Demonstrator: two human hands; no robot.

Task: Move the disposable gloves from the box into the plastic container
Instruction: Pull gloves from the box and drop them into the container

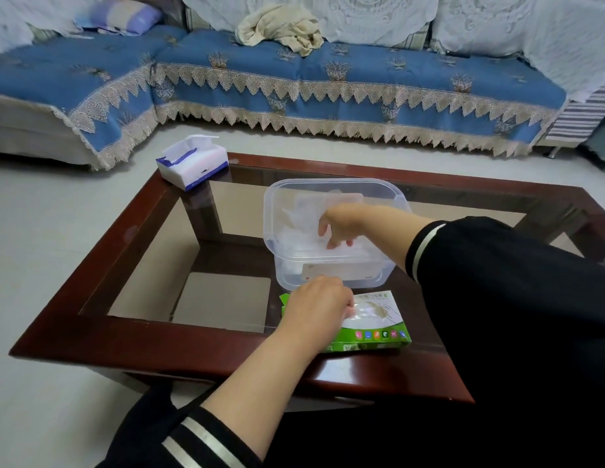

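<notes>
A clear plastic container point(335, 187) stands on the glass-topped coffee table point(91, 319), with several thin transparent gloves point(296, 214) lying inside it. My right hand point(341, 224) reaches into the container from the right, fingers pointing down over the gloves; whether it holds one is unclear. In front of the container lies the green and white glove box point(379, 329). My left hand point(318, 305) rests on the box's left part, and its fingers pinch a clear glove point(362, 312) at the box opening.
A blue and white tissue pack point(193, 163) sits at the table's far left corner. Beyond the table runs a sofa with a blue lace-edged cover point(328, 79). Pale floor point(41, 231) surrounds the table.
</notes>
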